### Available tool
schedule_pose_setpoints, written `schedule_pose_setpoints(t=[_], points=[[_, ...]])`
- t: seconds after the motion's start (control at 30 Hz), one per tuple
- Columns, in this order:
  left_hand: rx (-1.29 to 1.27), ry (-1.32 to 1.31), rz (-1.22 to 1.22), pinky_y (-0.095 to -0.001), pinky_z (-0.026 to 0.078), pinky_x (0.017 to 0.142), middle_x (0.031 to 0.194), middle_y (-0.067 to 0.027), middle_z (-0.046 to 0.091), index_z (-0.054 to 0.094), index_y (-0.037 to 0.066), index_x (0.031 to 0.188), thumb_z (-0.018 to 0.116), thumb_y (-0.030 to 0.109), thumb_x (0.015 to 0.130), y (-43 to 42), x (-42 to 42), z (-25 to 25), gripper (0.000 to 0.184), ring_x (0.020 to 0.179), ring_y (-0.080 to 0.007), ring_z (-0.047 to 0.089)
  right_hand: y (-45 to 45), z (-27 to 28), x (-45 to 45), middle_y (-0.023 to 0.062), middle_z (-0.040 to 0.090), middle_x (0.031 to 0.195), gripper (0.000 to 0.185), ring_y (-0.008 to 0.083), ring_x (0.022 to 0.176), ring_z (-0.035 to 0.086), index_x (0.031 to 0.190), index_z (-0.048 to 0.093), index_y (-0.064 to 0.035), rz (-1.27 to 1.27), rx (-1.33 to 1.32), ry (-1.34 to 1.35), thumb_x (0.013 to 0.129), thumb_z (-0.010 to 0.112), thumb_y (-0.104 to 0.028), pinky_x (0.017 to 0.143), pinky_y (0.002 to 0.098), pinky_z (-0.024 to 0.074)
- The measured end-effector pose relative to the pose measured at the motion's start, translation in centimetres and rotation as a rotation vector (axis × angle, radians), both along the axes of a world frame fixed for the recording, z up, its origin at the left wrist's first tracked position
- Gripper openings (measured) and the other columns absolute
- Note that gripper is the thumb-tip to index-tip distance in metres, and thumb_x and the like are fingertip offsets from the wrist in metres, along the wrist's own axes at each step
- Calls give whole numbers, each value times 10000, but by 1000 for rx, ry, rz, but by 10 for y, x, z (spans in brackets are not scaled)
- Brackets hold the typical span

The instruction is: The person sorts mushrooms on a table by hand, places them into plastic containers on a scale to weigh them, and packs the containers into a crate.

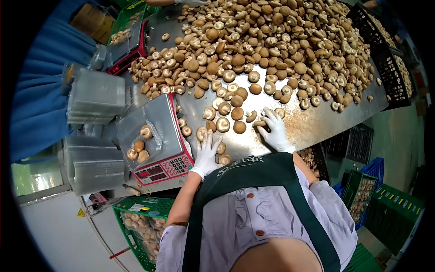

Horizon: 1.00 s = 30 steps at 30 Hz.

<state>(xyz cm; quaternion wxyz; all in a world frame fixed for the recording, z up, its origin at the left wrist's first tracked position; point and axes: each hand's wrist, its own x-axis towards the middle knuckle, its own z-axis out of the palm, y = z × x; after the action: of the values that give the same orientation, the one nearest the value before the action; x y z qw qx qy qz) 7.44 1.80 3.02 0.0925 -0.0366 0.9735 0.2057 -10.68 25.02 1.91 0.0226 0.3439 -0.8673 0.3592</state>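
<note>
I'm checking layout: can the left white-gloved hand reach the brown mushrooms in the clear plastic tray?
Probably yes: the left white-gloved hand is beside the red-and-grey scale, and nothing visible blocks its way to the brown mushrooms in the tray.

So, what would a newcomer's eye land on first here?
A huge heap of brown-capped mushrooms covers the far part of the shiny metal table. Nearer, a white-gloved left hand and white-gloved right hand are among loose mushrooms. At left, a red-and-grey digital scale holds a clear plastic tray with mushrooms.
</note>
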Motion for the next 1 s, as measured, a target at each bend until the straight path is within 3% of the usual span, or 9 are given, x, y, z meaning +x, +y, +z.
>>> schedule_pose_setpoints(t=[0.07,0.2,0.33,0.4,0.47,0.7,0.87,0.93,1.0], points=[[158,24,23,-571,101,1099,1517,-229,123,348,149,1420,744,430,631,0,-1,-4,926,1403,-412,108,8,16,2,167,546,1259,324,340,1143,509,1023,631,7,-27,-41,-14,760,698,-170,954,399,424],[176,-112,-80,-571,120,1098,1512,-169,194,382,155,1395,748,355,648,2,-18,1,856,1394,-391,158,32,25,-2,93,633,1037,296,155,920,609,1090,616,49,-133,-460,-932,941,546,-197,827,285,494],[30,-66,-269,-527,232,1083,1455,-131,322,459,145,1329,749,267,667,5,-43,9,733,1327,-366,300,53,44,-3,147,643,976,330,232,897,645,1121,564,83,-197,-903,-1335,945,528,-193,808,342,542],[445,-68,-167,-441,333,1048,1348,-154,462,519,118,1275,719,250,678,2,-57,6,644,1250,-347,415,74,47,-8,171,636,1016,323,254,871,660,1140,551,89,-293,-901,-1318,929,551,-156,795,348,558],[397,177,-146,-373,455,904,1123,-154,604,569,68,1190,731,204,727,7,-73,4,509,1028,-319,578,102,38,-14,167,635,1025,339,242,858,660,1178,536,89,-452,-865,-1158,913,573,-120,799,332,556],[445,401,4,-378,466,872,1063,-139,623,636,48,1020,668,151,795,30,-91,11,250,988,-309,598,199,32,-20,92,630,983,332,133,728,607,1228,550,3,-739,-880,-765,942,536,-166,600,239,495],[267,613,426,-387,414,951,1171,-155,566,639,60,1061,684,130,776,9,-72,18,297,1112,-328,521,258,19,-18,94,650,984,255,125,678,618,1146,619,-32,-908,-815,-685,931,551,-151,582,225,497],[133,527,544,-416,339,1026,1327,-196,439,569,47,1180,702,171,771,-8,-61,11,447,1219,-357,425,290,-6,-25,101,651,1009,255,165,754,639,1146,623,-36,-1044,-672,-562,924,553,-141,668,257,524],[13,473,632,-432,315,1043,1377,-208,389,524,37,1236,730,239,753,-15,-55,0,562,1249,-366,392,324,-38,-29,127,668,1062,280,236,945,636,1149,629,-64,-1091,-239,-198,887,573,-150,840,325,495]])
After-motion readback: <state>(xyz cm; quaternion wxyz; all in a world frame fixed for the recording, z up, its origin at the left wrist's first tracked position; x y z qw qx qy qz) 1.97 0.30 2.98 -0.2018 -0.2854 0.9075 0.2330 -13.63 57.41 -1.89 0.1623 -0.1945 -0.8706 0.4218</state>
